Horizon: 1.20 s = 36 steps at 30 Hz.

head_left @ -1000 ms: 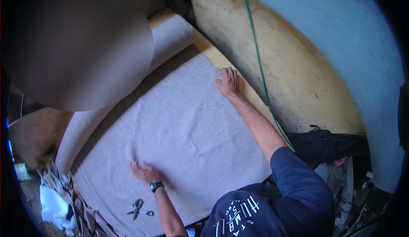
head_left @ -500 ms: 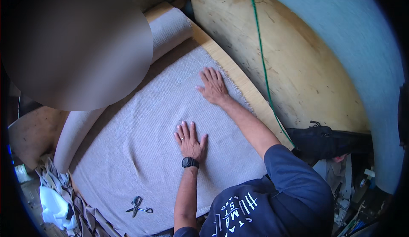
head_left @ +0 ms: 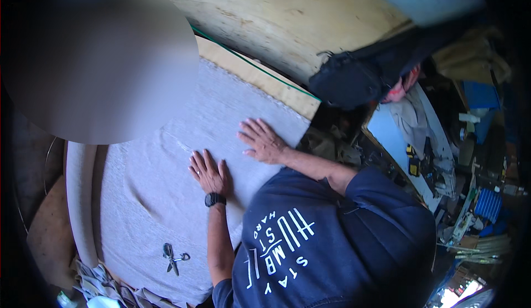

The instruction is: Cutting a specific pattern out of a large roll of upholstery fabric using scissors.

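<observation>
A light grey ribbed fabric (head_left: 160, 178) lies spread over a wooden board, with a frayed far edge and a few wrinkles. My left hand (head_left: 209, 176) rests flat on it, fingers spread, a ring on one finger and a black watch (head_left: 215, 199) at the wrist. To its right and a little farther off, my right hand (head_left: 263, 143) also presses flat on the cloth with fingers apart, nearer the right-hand corner. Neither hand holds anything. Dark-handled scissors (head_left: 173, 259) lie on the fabric left of my left forearm.
Rolled fabric (head_left: 82, 197) runs along the left side. Past the frayed edge shows a bare board strip (head_left: 260, 89) with a green cord (head_left: 249, 60) across it. A black bag (head_left: 348, 78) and cluttered tools stand at right; crumpled cloth (head_left: 105, 279) lies lower left. A blurred disc hides the upper left.
The view has turned rightward, bringing the cluttered right side in. My right hand has slid back from the frayed edge toward my body and the near corner. My left hand stays flat.
</observation>
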### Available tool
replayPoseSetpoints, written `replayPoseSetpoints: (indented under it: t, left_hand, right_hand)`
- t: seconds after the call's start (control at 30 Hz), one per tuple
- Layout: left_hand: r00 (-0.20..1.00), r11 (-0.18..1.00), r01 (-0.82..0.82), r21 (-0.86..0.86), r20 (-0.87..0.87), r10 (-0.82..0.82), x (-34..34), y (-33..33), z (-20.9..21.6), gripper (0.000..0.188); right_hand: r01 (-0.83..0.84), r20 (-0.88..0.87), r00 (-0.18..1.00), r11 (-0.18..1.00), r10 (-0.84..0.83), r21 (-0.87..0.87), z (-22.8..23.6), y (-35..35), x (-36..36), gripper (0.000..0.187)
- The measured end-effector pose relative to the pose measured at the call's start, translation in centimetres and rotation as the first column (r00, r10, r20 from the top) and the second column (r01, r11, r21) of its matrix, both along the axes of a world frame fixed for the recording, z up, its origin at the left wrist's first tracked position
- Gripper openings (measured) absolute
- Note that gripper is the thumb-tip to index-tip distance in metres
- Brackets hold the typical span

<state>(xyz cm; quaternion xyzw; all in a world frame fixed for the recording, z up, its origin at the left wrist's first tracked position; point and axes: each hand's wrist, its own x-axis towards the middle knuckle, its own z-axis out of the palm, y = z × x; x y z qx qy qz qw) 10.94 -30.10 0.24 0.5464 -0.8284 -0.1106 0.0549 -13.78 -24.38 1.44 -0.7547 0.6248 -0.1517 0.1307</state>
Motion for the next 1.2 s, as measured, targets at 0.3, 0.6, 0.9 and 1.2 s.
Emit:
replayPoseSetpoints:
  t: [0.3, 0.6, 0.9, 1.2]
  left_hand:
    - [0.974, 0.974, -0.226, 0.018, 0.022, 0.225, 5.8, 15.4, 0.7, 0.064]
    - [0.424, 0.418, -0.895, -0.153, -0.002, 0.906, 21.5, 20.8, -3.6, 0.075]
    - [0.422, 0.488, -0.845, 0.219, -0.290, 0.859, 25.6, 19.4, -4.2, 0.045]
    - [0.304, 0.415, -0.892, 0.179, -0.442, 0.844, 24.4, 21.3, -6.0, 0.041]
  right_hand:
    - [0.511, 0.139, 0.859, 0.839, -0.493, -0.185, -0.7, 7.1, -14.0, 0.040]
    - [0.484, 0.270, 0.795, 0.836, -0.543, 0.258, 0.7, 7.5, -16.6, 0.016]
    - [0.267, 0.302, 0.858, 0.862, -0.416, 0.430, 0.3, 5.0, -18.3, 0.016]
    - [0.279, 0.334, 0.839, 0.866, -0.430, 0.415, -1.5, 6.1, -18.7, 0.016]
